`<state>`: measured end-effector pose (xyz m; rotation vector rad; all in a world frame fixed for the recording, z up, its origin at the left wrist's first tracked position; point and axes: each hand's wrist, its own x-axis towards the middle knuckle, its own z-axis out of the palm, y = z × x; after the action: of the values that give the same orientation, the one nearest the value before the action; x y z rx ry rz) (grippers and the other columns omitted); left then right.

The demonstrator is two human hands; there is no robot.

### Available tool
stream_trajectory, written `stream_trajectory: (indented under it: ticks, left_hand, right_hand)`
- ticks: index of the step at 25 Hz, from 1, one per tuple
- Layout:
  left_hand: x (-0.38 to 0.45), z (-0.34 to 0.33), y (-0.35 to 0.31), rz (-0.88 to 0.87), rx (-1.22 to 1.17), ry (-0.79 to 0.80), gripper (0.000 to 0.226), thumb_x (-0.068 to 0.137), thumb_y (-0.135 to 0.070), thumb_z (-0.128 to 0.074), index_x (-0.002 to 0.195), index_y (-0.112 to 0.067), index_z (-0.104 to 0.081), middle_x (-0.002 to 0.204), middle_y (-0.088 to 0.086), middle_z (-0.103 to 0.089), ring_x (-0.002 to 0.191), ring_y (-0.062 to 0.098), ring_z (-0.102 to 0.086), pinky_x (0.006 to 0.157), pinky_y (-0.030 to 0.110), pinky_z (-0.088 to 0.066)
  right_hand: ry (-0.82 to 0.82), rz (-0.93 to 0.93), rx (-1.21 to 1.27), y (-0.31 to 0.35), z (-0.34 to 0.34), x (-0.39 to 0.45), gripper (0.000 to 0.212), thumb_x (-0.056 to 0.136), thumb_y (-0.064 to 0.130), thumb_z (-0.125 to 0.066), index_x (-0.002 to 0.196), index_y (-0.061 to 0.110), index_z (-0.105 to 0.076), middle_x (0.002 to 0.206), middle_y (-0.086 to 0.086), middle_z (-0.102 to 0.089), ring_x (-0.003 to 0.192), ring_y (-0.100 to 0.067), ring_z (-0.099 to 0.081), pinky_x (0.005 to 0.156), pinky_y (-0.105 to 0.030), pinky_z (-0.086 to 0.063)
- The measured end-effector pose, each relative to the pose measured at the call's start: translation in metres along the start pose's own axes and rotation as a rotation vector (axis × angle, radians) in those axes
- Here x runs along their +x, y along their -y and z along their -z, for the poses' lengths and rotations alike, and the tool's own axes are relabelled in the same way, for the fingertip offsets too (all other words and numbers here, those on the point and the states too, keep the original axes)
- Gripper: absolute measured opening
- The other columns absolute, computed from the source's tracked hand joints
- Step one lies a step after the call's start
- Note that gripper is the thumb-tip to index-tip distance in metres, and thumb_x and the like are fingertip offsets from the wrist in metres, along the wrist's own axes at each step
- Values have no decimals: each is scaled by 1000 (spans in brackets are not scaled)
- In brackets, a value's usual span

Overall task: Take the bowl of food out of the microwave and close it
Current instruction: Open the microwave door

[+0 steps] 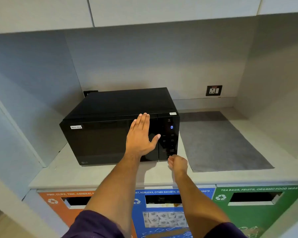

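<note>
A black microwave (100,134) stands on the pale counter with its door shut and a "Non-Veg" label at its upper left. My left hand (140,134) lies flat against the right part of the door, fingers together and pointing up, thumb spread. My right hand (177,163) is at the bottom of the control panel (169,140), fingers curled, a fingertip touching the lowest button. The display shows a blue 0. The bowl of food is hidden; the dark door shows nothing inside.
A grey mat (218,143) lies on the counter (96,174) right of the microwave. A wall socket (213,90) sits at the back right. Overhead cabinets hang above. Orange, blue and green waste bins (258,208) with slots stand below the counter edge.
</note>
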<state>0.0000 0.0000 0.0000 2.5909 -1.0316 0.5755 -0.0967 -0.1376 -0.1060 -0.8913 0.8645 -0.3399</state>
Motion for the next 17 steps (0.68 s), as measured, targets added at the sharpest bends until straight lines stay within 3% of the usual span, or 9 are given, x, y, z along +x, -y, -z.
stream_trajectory:
  ticks: [2,6,10,17]
  left_hand:
    - [-1,1,0,12,6,-15,93,94,-70,-36,166,-18,-7,174,1,-6,160,20,0,127,35,2]
    - [-3,-2,-2,25,-4,0,95,92,-67,-42,166,-19,-6,174,0,-4,160,19,1,129,37,-1]
    - [-2,-2,1,26,-12,27,96,91,-66,-43,166,-20,-6,174,-1,-3,160,20,3,130,40,-5]
    - [-16,2,-2,1,-3,6,96,91,-65,-44,166,-19,-5,174,0,-3,160,19,3,129,39,-3]
  right_hand:
    - [13,-45,142,-3,-2,6,41,104,5,-41,141,-12,-49,150,-27,-51,142,-40,-49,119,-44,-40]
    - [-15,-93,386,-19,-17,-6,44,101,11,-49,142,-4,-52,144,-22,-59,133,-35,-58,115,-42,-45]
    - [19,-168,635,-20,-27,-6,54,105,22,-40,155,4,-36,161,-14,-42,151,-34,-37,122,-41,-32]
    - [9,-134,417,-23,-41,-6,48,101,14,-48,147,1,-48,152,-17,-53,146,-31,-45,123,-39,-33]
